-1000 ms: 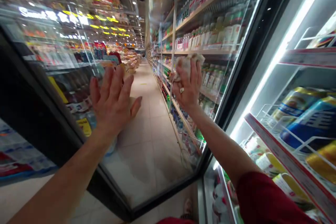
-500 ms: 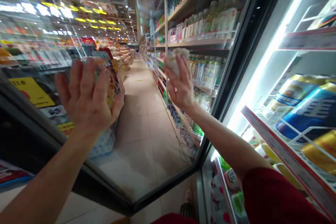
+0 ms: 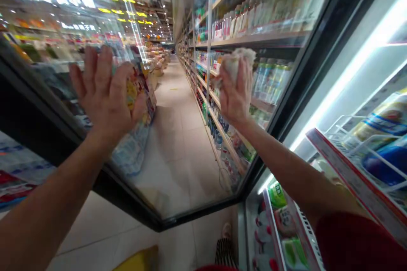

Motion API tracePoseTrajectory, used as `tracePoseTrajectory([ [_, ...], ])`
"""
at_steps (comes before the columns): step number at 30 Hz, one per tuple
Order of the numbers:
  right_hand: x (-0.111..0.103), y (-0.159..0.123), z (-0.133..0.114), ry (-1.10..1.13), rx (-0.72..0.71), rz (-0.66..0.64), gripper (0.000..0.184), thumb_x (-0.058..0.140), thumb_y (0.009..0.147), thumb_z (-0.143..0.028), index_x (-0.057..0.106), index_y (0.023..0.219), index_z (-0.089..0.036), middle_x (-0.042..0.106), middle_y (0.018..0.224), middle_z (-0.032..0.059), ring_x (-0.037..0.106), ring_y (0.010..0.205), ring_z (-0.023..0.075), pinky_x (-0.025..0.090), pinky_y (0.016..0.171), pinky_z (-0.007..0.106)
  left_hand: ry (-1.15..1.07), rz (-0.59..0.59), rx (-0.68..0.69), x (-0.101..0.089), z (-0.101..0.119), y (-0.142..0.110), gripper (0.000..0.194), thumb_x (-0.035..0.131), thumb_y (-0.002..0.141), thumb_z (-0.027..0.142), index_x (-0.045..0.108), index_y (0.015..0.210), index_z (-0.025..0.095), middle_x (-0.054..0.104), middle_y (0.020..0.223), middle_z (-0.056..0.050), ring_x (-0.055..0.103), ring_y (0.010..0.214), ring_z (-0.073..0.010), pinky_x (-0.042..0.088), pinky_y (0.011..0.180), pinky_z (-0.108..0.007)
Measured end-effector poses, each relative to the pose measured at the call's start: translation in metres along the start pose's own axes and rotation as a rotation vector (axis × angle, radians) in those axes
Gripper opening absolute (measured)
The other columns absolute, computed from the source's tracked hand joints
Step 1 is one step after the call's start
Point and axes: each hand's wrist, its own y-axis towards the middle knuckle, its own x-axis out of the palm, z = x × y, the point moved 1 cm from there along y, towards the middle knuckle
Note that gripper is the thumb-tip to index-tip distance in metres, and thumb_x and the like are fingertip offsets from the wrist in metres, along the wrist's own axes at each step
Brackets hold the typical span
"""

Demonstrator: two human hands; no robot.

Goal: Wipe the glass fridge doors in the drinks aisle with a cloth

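Note:
An open glass fridge door with a black frame stands in front of me, swung out into the aisle. My left hand lies flat on the glass with fingers spread, on the door's left part. My right hand presses a crumpled whitish cloth against the glass near the door's hinge side. The sleeve on my right arm is dark red.
The lit fridge at the right holds wire racks with cans and bottles. Through the glass a long tiled aisle runs ahead, with product shelves along its right. A yellow object lies at the bottom edge.
My left hand has slid leftward and up on the glass. The right hand with the cloth has shifted slightly right and up; the door's lower edge sits higher in view.

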Motion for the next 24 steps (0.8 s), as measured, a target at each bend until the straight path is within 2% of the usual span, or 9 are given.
tracePoseTrajectory([
  [3,-0.008,0.007,0.012,-0.038,-0.05,-0.122,0.044,0.037,0.089,-0.034,0.038,0.132,-0.027,0.03,0.142,0.0023,0.016,0.137,0.0205,0.016,0.11,0.049,0.009,-0.004,0.024,0.01,-0.006,0.0,0.073,0.047,0.08,0.053,0.02,0.14,0.022,0.005,0.152,0.0,0.0,0.139,-0.0246,-0.002,0.111,-0.049],
  [6,-0.017,0.013,0.048,-0.087,0.277,0.095,0.046,0.029,0.091,-0.032,0.036,0.134,-0.016,0.025,0.145,0.0107,0.013,0.138,0.0228,0.016,0.109,0.05,0.041,-0.007,0.039,0.022,-0.012,-0.001,0.071,0.043,0.083,0.049,0.013,0.141,0.023,-0.003,0.152,0.003,-0.007,0.139,-0.021,-0.006,0.111,-0.048],
  [8,-0.017,0.007,0.056,-0.056,0.351,0.134,0.047,0.028,0.092,-0.032,0.035,0.134,-0.013,0.023,0.145,0.0133,0.009,0.138,0.0237,0.017,0.108,0.051,0.031,-0.022,0.02,0.028,-0.015,-0.002,0.072,0.044,0.083,0.048,0.011,0.141,0.022,-0.006,0.152,0.004,-0.011,0.139,-0.0205,-0.01,0.11,-0.048],
  [11,-0.013,-0.012,0.05,0.019,0.101,-0.118,0.043,0.036,0.09,-0.035,0.042,0.13,-0.02,0.028,0.143,0.0069,0.013,0.138,0.023,0.017,0.109,0.051,0.004,-0.051,-0.029,0.029,-0.016,-0.002,0.073,0.046,0.081,0.049,0.014,0.141,0.02,-0.004,0.152,0.003,-0.011,0.139,-0.0206,-0.011,0.11,-0.048],
  [13,-0.013,-0.019,0.054,0.015,-0.008,-0.159,0.042,0.036,0.089,-0.037,0.045,0.128,-0.023,0.029,0.143,0.005,0.016,0.137,0.0224,0.016,0.109,0.05,-0.021,-0.064,-0.051,0.027,-0.013,-0.001,0.073,0.045,0.082,0.051,0.017,0.14,0.018,0.0,0.152,0.001,-0.009,0.139,-0.0207,-0.011,0.11,-0.048],
  [18,-0.013,-0.013,0.053,-0.032,0.346,0.229,0.047,0.025,0.091,-0.029,0.035,0.135,-0.013,0.019,0.147,0.0129,0.013,0.137,0.022,0.018,0.109,0.048,-0.08,-0.071,-0.113,0.02,-0.005,0.002,0.071,0.043,0.082,0.056,0.025,0.138,0.016,0.009,0.151,-0.002,-0.005,0.139,-0.0204,-0.011,0.11,-0.048],
  [20,-0.007,-0.016,0.026,0.015,0.252,0.099,0.046,0.034,0.089,-0.028,0.037,0.133,-0.016,0.02,0.147,0.0108,0.008,0.139,0.0235,0.017,0.109,0.05,-0.075,-0.056,-0.109,0.018,-0.003,0.002,0.07,0.044,0.081,0.055,0.026,0.137,0.017,0.01,0.151,-0.001,-0.005,0.139,-0.019,-0.009,0.111,-0.048],
  [22,-0.001,-0.023,0.001,0.101,0.021,-0.155,0.042,0.043,0.085,-0.029,0.045,0.126,-0.024,0.029,0.143,0.0048,0.012,0.138,0.0234,0.019,0.109,0.051,-0.084,-0.064,-0.124,0.015,-0.002,0.001,0.069,0.044,0.081,0.054,0.027,0.137,0.018,0.011,0.151,-0.001,-0.004,0.139,-0.0176,-0.009,0.111,-0.048],
  [24,0.0,-0.026,-0.001,0.138,-0.078,-0.282,0.039,0.045,0.083,-0.033,0.049,0.122,-0.027,0.034,0.14,0.0023,0.018,0.137,0.0239,0.018,0.109,0.054,-0.11,-0.085,-0.149,0.012,0.0,0.0,0.066,0.042,0.082,0.053,0.029,0.136,0.017,0.013,0.15,-0.002,-0.003,0.139,-0.017,-0.01,0.112,-0.046],
])
